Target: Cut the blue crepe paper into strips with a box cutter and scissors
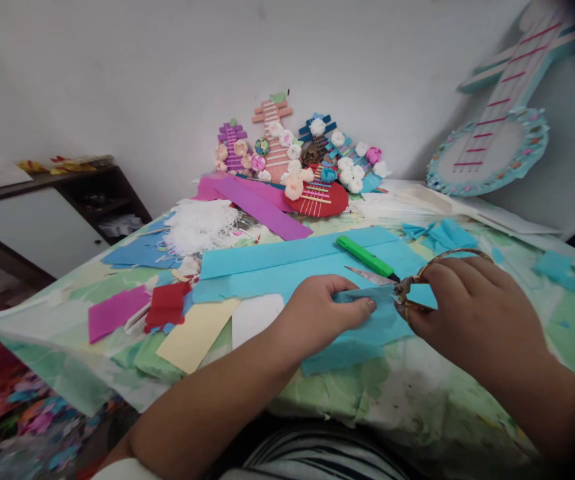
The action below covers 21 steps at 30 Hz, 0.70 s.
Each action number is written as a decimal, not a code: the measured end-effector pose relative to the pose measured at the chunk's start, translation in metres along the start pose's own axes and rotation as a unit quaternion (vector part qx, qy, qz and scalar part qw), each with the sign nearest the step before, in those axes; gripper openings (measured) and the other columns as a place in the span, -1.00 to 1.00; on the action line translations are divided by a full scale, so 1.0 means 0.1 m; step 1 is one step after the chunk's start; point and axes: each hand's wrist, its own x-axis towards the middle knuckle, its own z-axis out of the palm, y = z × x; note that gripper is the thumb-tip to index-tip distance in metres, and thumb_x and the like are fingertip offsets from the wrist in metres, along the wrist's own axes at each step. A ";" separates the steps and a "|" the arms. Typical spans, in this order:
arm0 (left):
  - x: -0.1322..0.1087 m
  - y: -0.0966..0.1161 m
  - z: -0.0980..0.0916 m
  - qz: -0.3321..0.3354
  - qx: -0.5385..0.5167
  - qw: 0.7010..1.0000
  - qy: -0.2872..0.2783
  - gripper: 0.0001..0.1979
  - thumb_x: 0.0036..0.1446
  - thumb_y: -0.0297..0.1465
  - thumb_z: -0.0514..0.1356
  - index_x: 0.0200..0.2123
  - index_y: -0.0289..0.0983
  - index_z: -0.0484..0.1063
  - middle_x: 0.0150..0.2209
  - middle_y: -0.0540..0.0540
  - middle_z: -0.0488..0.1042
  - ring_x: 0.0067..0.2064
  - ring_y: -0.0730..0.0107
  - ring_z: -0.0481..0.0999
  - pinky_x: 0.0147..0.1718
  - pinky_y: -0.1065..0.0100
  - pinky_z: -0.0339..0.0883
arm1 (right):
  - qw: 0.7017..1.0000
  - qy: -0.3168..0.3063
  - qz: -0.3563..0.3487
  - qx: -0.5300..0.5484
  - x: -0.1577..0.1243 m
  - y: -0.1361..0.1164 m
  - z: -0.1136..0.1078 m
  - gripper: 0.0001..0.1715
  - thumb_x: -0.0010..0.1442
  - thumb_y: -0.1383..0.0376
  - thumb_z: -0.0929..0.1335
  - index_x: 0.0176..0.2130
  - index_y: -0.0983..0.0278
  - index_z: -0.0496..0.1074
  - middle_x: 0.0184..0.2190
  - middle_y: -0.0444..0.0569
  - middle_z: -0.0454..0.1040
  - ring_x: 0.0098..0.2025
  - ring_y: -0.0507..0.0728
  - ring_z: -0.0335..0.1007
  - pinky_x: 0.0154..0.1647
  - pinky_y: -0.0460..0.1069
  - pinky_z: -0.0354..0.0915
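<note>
My left hand (320, 312) pinches a small folded piece of blue paper (355, 297) just above a larger blue paper sheet (287, 267) on the table. My right hand (472, 313) grips scissors (392, 283) with gold handles. Their blades point left, open around the top edge of the small folded piece. A green utility knife (366, 257) lies on the blue sheet just behind the scissors.
Paper scraps in pink (117, 310), red (167, 303), yellow (197, 333) and purple (267, 210) lie on the green patterned tablecloth (417, 393). Small guitar-shaped crafts with paper flowers (300, 163) stand against the wall. A large blue guitar craft (497, 127) leans at the right. A dark shelf (67, 193) is at left.
</note>
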 end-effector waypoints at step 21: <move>0.02 0.01 -0.07 -0.102 -0.070 0.990 -0.070 -0.87 -0.19 -0.37 0.29 -0.49 -0.28 0.47 -0.61 0.08 0.37 -0.56 0.55 0.30 -0.59 0.51 0.12 | 0.997 -0.036 -0.066 -0.011 -0.06 0.14 -0.09 -0.74 0.13 0.17 0.27 -0.52 0.23 0.29 -0.52 0.02 0.44 -0.44 0.17 0.31 -0.48 0.01 0.15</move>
